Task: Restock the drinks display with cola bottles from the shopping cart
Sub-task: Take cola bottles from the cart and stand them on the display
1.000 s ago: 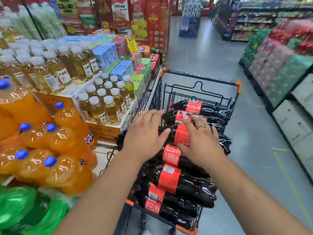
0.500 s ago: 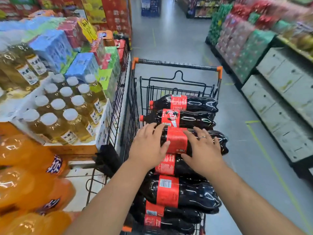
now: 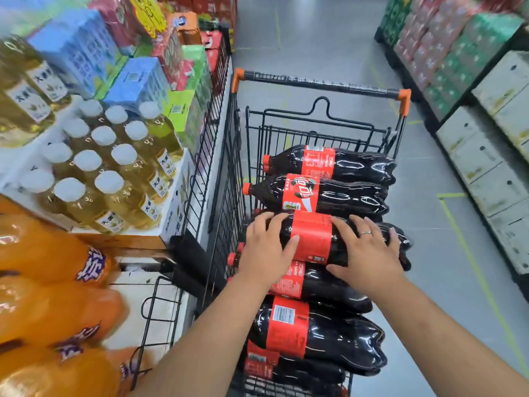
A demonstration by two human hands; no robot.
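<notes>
Your bottle [image 3: 312, 234] lies atop the other bottles [image 3: 329, 336] at mid-cart [image 3: 320, 85]. Its long axis runs across the cart, cap end toward the cart's left wall and base toward the right.

Your left hand [image 3: 266, 249] grips the neck half, fingers curled over the far side and thumb on the label. Your right hand [image 3: 369, 253] grips the base half, fingers spread.

The display [image 3: 51, 282] stands just beside the cart's left wall, so your left hand is nearer. Judgement: lift clear, then carry it leftward, cap end leading.
</notes>
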